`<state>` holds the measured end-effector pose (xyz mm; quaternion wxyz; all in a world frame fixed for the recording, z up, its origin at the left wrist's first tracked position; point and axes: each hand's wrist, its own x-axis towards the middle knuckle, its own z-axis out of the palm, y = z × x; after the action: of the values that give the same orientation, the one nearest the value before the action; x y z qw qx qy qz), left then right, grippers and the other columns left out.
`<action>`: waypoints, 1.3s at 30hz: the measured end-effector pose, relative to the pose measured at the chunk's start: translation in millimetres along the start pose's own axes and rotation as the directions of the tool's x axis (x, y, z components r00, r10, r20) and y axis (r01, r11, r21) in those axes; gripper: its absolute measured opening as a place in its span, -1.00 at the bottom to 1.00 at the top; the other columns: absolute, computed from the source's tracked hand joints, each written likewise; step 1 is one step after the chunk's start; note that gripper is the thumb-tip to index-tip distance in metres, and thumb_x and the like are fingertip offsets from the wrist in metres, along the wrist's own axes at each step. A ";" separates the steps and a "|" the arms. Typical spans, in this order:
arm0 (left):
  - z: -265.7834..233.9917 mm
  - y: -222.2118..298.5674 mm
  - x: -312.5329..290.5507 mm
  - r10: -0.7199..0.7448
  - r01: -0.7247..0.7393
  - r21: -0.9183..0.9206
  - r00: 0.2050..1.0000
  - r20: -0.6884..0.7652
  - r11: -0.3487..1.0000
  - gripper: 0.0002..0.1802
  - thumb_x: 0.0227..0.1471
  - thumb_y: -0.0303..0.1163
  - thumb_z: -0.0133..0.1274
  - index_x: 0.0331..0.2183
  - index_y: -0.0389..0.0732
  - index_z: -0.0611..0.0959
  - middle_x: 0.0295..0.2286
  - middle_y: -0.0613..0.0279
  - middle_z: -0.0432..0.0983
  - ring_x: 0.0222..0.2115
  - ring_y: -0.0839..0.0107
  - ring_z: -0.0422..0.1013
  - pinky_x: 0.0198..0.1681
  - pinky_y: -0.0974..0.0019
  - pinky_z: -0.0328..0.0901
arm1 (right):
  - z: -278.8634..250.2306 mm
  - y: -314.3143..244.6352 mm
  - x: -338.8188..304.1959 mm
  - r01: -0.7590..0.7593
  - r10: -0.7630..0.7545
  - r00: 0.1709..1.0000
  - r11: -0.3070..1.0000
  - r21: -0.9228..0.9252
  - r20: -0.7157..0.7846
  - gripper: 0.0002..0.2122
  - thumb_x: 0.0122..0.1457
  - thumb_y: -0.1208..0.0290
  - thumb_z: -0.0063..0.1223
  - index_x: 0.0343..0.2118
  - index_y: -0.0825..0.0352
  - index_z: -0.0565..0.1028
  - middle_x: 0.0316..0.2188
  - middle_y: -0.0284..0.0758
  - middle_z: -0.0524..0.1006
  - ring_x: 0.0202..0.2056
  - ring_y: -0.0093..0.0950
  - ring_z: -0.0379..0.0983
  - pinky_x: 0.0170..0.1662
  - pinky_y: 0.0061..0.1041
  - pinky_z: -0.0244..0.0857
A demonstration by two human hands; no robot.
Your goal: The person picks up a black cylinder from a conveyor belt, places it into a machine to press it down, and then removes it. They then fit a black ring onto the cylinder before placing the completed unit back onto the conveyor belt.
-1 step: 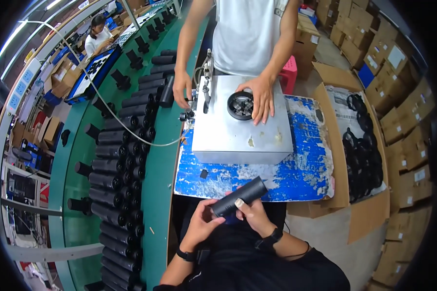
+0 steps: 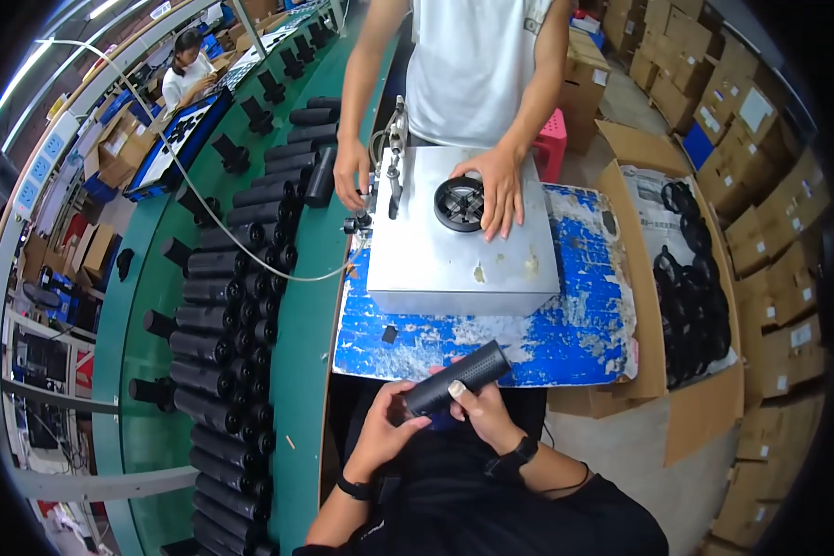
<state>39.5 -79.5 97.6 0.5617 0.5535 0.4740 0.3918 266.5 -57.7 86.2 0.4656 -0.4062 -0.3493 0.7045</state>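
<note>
A black cylinder (image 2: 463, 378) with a dotted, perforated-looking surface lies slanted between my hands, its right end higher. My left hand (image 2: 391, 424) closes round the lower left end. Further along it, my right hand (image 2: 487, 413) grips from beneath, the thumb with a pale wrap pressed on the near side. Just beyond is the worn blue tabletop (image 2: 417, 352), carrying a metal box (image 2: 463, 269). Across from me, a co-worker's hand (image 2: 499, 190) rests on a black spoked ring (image 2: 460, 203) on that box. The co-worker's other hand (image 2: 350, 174) is at a small valve fitting (image 2: 357, 223).
Many similar black cylinders (image 2: 204, 347) lie in rows on the green bench (image 2: 296, 389) to my left. A thin pale hose (image 2: 222, 222) arches over them. An open carton (image 2: 639, 278) of black rings stands at right, before stacked cartons (image 2: 778, 343). Another person (image 2: 190, 69) sits far left.
</note>
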 end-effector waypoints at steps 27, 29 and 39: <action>-130.4 -47.2 8.3 -0.211 0.148 -0.201 0.917 -0.339 0.968 -0.82 0.38 -0.42 0.10 -0.05 -0.27 0.60 -0.57 0.36 0.45 -0.74 0.65 0.23 -0.70 0.53 0.14 | -110.5 0.5 19.1 0.289 -0.338 0.929 0.916 -0.278 -0.148 -0.26 0.14 -0.33 0.27 -0.02 0.39 0.47 -0.24 -0.14 0.72 -0.20 -0.38 0.64 -0.06 -0.38 0.50; -130.7 -47.8 8.0 -0.193 0.130 -0.199 0.920 -0.342 0.971 -0.82 0.38 -0.42 0.10 -0.05 -0.27 0.60 -0.56 0.35 0.45 -0.74 0.65 0.23 -0.70 0.53 0.14 | -110.9 0.9 18.3 0.297 -0.346 0.925 0.916 -0.268 -0.157 -0.26 0.14 -0.33 0.27 -0.02 0.39 0.47 -0.23 -0.14 0.73 -0.20 -0.39 0.64 -0.06 -0.38 0.50; -130.4 -48.3 5.6 -0.203 0.121 -0.239 0.913 -0.354 0.963 -0.82 0.35 -0.44 0.13 -0.05 -0.28 0.63 -0.54 0.39 0.48 -0.71 0.69 0.27 -0.69 0.55 0.18 | -115.0 7.7 19.4 0.329 -0.372 0.917 0.909 -0.258 -0.142 -0.29 0.15 -0.29 0.30 0.01 0.35 0.47 -0.25 -0.19 0.70 -0.19 -0.40 0.62 -0.05 -0.38 0.48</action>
<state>-89.2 -45.3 57.2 0.5471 0.3636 0.5726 0.4905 362.3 -28.8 25.7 0.5658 -0.4521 -0.4500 0.5225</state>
